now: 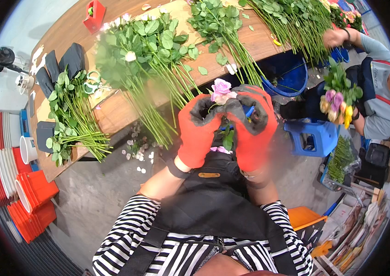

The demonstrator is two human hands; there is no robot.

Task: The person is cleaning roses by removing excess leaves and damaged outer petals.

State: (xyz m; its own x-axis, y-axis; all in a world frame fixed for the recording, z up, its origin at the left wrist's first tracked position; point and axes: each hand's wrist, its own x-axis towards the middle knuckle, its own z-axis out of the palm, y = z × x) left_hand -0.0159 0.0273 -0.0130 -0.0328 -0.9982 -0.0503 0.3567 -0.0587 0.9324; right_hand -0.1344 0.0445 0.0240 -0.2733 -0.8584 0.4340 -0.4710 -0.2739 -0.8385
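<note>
Both my hands wear red work gloves with dark coated palms and fingers. A pale purple rose (221,90) stands upright between them, pinched just below its bloom by the fingers of my left hand (201,124) and my right hand (252,119). Something blue shows inside the curl of my right hand; what it is cannot be told. Green leaves (228,138) hang under the hands, above my black apron (212,200). Bunches of long-stemmed roses (157,45) lie on the wooden table (122,112) ahead, stems over its edge.
Green-handled scissors (92,82) and a red tape dispenser (94,15) lie on the table. A blue bucket (286,81) stands beyond its edge. To the right are a blue stool (310,138) and a co-worker (379,82) holding flowers. Red buckets (36,193) are stacked at left.
</note>
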